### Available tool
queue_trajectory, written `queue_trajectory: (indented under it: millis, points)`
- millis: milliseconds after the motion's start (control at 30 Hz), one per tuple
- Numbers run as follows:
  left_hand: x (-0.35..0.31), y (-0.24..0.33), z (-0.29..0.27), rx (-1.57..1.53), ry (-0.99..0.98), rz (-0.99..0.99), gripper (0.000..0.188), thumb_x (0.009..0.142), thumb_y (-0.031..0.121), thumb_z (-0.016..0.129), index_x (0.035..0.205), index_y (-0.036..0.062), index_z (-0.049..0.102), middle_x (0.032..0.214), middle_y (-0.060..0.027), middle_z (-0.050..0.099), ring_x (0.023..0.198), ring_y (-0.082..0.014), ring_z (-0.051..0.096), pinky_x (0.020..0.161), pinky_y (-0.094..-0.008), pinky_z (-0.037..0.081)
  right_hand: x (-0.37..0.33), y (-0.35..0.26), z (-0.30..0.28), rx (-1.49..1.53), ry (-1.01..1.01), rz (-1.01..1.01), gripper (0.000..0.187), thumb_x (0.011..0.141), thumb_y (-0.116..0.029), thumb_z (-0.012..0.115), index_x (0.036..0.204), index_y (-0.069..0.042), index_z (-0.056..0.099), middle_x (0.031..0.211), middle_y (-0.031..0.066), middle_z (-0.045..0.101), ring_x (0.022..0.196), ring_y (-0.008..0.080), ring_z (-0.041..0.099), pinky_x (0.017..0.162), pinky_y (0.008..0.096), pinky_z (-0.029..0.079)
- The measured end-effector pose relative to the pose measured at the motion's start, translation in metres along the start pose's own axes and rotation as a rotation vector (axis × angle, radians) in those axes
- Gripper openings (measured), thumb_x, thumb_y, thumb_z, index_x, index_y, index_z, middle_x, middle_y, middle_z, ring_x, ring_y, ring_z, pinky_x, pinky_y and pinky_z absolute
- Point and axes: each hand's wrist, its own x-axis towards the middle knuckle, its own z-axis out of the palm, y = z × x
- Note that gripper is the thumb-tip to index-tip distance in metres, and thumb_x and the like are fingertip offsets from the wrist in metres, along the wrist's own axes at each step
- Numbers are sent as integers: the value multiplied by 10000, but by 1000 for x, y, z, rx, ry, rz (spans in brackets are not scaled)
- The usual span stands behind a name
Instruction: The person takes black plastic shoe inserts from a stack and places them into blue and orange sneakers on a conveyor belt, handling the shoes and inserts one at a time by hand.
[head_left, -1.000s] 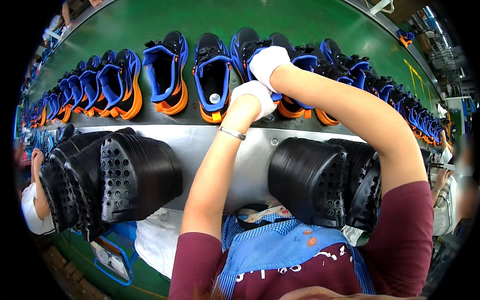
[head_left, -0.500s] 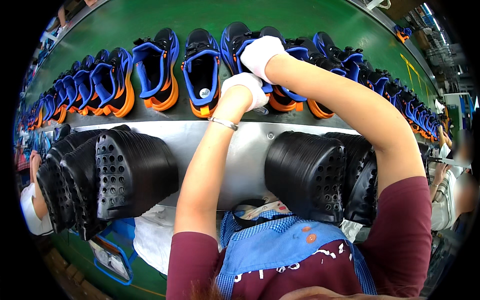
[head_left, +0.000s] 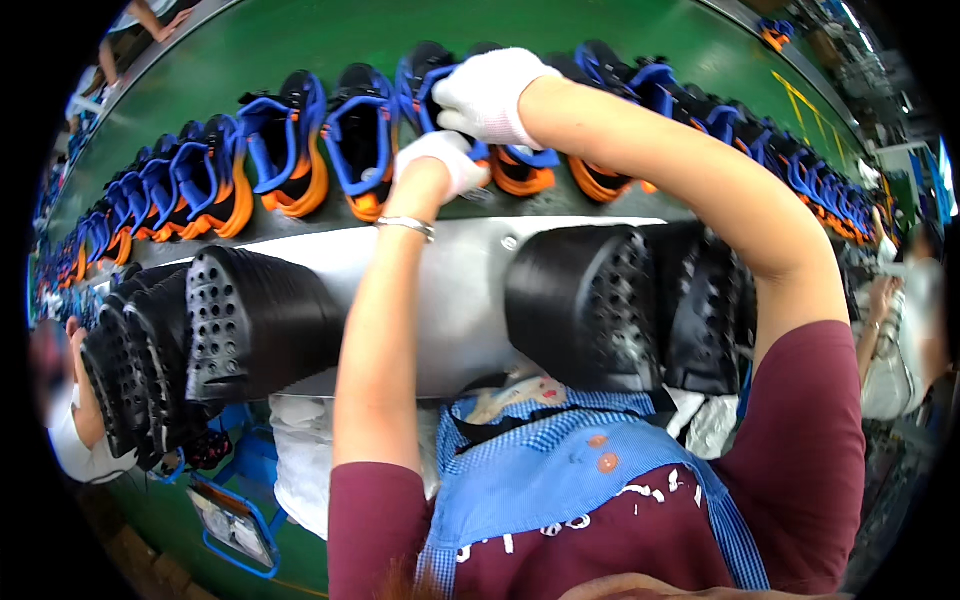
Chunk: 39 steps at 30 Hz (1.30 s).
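Both my hands wear white gloves and are at one black and blue sneaker (head_left: 420, 72) in the row. My left hand (head_left: 440, 163) is closed at its heel end, with the fingertips hidden beneath the glove. Curled over the collar and tongue area is my right hand (head_left: 492, 97), its fingers bent against the shoe. Gloves cover much of this sneaker. Just left stands another sneaker (head_left: 360, 135) with an orange sole and an open collar. To the right, more sneakers (head_left: 522, 178) lie partly behind my right hand and forearm.
The sneakers stand in a long row on a green surface (head_left: 330, 35). Nearer me, a metal ledge (head_left: 450, 290) carries stacks of black perforated pieces, left (head_left: 255, 325) and right (head_left: 580, 305). A blue-framed stand (head_left: 240, 525) is below left. Other people work at both sides.
The row of sneakers has shifted left in view, and both my hands have moved left with it. They remain at the same sneaker. The view has also tilted slightly.
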Motion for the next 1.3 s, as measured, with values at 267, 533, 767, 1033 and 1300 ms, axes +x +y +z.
queue_trajectory:
  millis: [267,533,767,1033,1300]
  points:
    - [-9,-1,7,-93,134,90,423,802,422,617,943,39,726,879,-190,714,830,-351,688,777,-390,543,-248,-8,-48,180,326,-55,263,872,-326,641,940,-72,652,827,124,624,818,310,650,699,416,516]
    - [-49,30,-12,252,434,160,510,807,382,636,1171,28,681,1293,-198,592,1177,-354,572,1021,-389,455,-366,-9,-20,279,228,175,671,587,-328,852,1142,-46,602,1173,145,606,1038,341,618,859,394,522]
    - [-19,23,-10,250,58,46,386,748,235,610,1049,25,728,1142,-222,668,1043,-328,681,887,-403,543,-363,-18,-6,355,391,104,695,503,-271,883,1082,-9,603,1151,164,597,1009,369,603,838,415,512]
    - [2,27,-12,297,-19,8,418,810,219,550,1156,31,690,1199,-201,659,1089,-352,650,905,-402,532,-375,-14,17,416,422,175,679,412,-177,859,1003,-3,574,1168,177,586,994,371,588,829,425,496]
    - [-8,23,-5,167,91,-59,419,849,287,544,1084,-23,700,1142,-253,664,1063,-368,654,920,-419,521,-378,-16,25,405,525,114,533,486,-91,803,949,-15,549,1067,155,588,899,348,572,768,418,482]
